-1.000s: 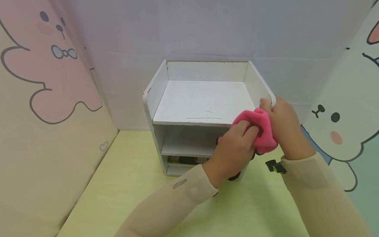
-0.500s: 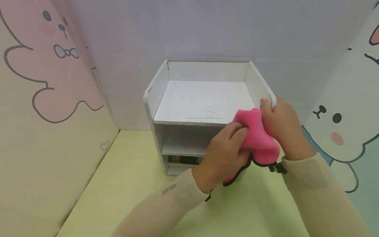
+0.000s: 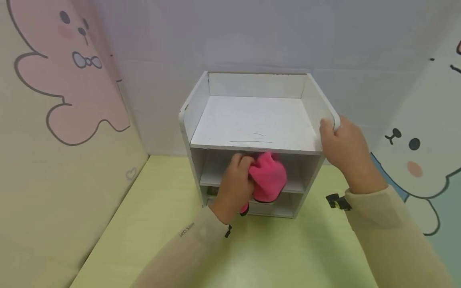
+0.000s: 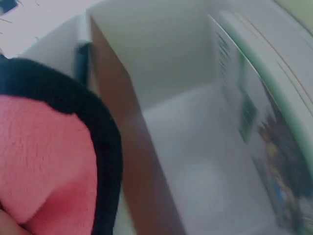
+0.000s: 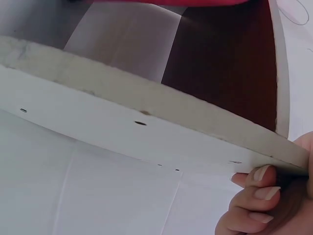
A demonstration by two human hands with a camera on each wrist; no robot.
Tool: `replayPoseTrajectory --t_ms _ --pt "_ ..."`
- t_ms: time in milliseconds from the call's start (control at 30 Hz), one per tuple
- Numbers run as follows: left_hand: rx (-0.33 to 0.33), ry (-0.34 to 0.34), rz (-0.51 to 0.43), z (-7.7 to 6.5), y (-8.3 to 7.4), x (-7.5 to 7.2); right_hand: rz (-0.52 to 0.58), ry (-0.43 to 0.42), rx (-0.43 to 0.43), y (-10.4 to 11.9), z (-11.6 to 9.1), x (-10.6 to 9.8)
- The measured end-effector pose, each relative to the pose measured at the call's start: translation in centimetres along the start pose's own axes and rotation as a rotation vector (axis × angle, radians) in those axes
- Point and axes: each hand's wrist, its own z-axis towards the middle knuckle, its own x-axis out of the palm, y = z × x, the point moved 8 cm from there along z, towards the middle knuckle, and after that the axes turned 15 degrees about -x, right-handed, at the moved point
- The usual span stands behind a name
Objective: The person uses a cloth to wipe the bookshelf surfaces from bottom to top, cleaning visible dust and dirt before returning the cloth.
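Note:
My left hand (image 3: 235,188) grips a crumpled pink cloth (image 3: 268,179) with black edging in front of the white shelf unit (image 3: 255,120). The cloth hangs before the middle compartment, just under the top board; a small flap of it shows below the hand. In the left wrist view, the black-edged cloth (image 4: 49,156) fills the left side, and little of the hand shows. On the right, my right hand (image 3: 343,150) holds the front edge of the unit's right side panel. The right wrist view shows its curled fingers (image 5: 264,193) against the panel's outer face.
A flat printed item (image 4: 259,122) stands inside the unit in the left wrist view. The unit rests on a pale yellow-green table (image 3: 273,256). Behind it is a pale wall (image 3: 252,36); cartoon-printed panels (image 3: 86,92) flank it.
My left hand has moved left with the cloth, from the right side panel to the front of the middle compartment. My right hand keeps its grip on the panel.

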Motion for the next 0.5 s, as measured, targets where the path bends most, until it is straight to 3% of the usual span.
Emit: replayPoseTrajectory --t_ms 133,200,267,367,500 --pt "-0.159 0.028 0.235 0.8 3.7 0.1 -0.004 0.008 0.014 0.0 -0.1 0.1" --pt "-0.186 0.040 0.370 1.1 4.8 0.0 -0.006 0.012 0.015 0.0 -0.1 0.2" --pt "-0.157 0.019 0.490 1.2 5.2 -0.4 -0.007 0.011 0.012 0.0 0.0 0.2" --pt "-0.077 -0.021 0.588 1.2 5.2 -1.0 -0.012 0.005 0.008 -0.1 0.0 0.2" --pt "0.022 -0.056 0.551 0.9 4.8 -1.5 -0.015 0.002 0.008 -0.2 0.1 0.2"
